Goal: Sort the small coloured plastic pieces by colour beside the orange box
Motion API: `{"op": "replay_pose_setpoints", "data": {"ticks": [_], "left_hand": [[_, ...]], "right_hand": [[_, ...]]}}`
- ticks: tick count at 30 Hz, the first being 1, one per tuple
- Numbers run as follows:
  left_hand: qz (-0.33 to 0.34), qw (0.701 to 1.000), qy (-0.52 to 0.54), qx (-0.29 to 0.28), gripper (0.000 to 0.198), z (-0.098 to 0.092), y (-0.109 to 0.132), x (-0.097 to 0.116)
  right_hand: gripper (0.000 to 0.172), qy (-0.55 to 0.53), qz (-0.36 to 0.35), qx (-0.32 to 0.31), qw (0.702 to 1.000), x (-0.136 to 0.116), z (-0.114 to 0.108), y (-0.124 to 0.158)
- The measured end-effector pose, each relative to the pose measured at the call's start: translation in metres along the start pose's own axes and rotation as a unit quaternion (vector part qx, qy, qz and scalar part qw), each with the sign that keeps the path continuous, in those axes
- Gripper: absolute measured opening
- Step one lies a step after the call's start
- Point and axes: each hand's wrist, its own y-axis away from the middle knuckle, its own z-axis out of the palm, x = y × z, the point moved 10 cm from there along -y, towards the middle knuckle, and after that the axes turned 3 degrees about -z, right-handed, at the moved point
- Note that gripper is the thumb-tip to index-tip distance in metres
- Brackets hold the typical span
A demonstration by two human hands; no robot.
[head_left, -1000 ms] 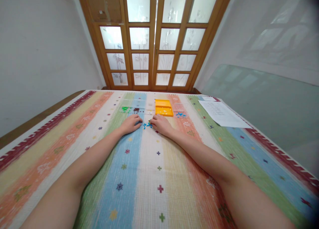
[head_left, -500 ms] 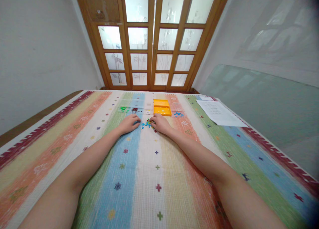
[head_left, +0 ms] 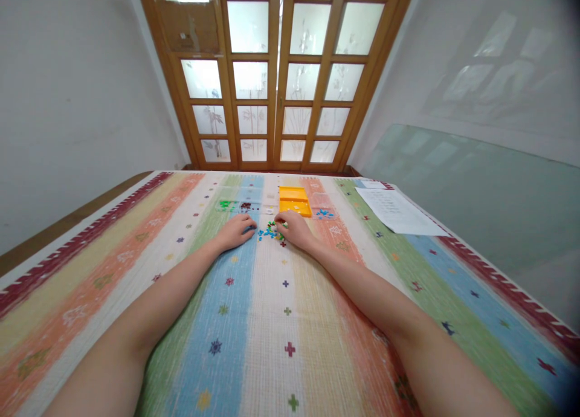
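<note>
A small heap of tiny coloured pieces [head_left: 270,232], mostly blue and green, lies on the striped cloth [head_left: 272,308] far out in front of me. My left hand [head_left: 235,229] rests palm down just left of the heap, fingers curled loosely. My right hand [head_left: 293,227] sits at the heap's right edge with its fingertips pinched together among the pieces. What the pinch holds is too small to make out. Beyond the hands stand an orange tray [head_left: 294,200] and clear trays with green pieces [head_left: 225,205], dark red pieces [head_left: 246,206] and blue pieces [head_left: 323,213].
A white printed sheet [head_left: 397,211] lies at the far right of the cloth. A glass pane [head_left: 480,193] leans along the right wall. Wooden doors with frosted panes [head_left: 276,78] close off the far end. Bare floor shows at the left edge.
More green pieces now show in the heap between my hands. Both hands stay by the heap; the view has tilted up slightly.
</note>
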Motion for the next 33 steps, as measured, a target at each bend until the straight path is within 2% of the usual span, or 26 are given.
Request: {"op": "replay_pose_setpoints", "data": {"ticks": [4, 8, 14, 19, 25, 33], "left_hand": [[0.001, 1.0, -0.002, -0.001, 0.02, 0.0, 0.0, 0.0], [0.002, 1.0, 0.01, 0.004, 0.02, -0.001, 0.0, 0.0], [-0.002, 1.0, 0.021, 0.005, 0.018, -0.002, 0.0, 0.0], [-0.006, 1.0, 0.023, 0.005, 0.019, -0.005, -0.001, 0.002], [-0.01, 1.0, 0.021, 0.0, 0.02, -0.004, -0.001, 0.003], [-0.012, 1.0, 0.021, -0.002, 0.021, -0.002, -0.001, -0.001]], "right_hand": [[0.013, -0.034, 0.018, 0.021, 0.999, 0.016, -0.003, -0.008], [0.015, -0.043, 0.019, 0.018, 0.999, 0.031, 0.002, -0.022], [0.025, -0.036, 0.015, 0.067, 0.997, 0.047, 0.001, -0.049], [0.034, -0.043, 0.041, 0.073, 0.996, 0.06, 0.009, -0.062], [0.027, -0.028, 0.036, 0.063, 0.997, 0.065, 0.009, -0.052], [0.02, -0.01, -0.052, -0.03, 0.998, 0.037, 0.004, -0.017]]}}
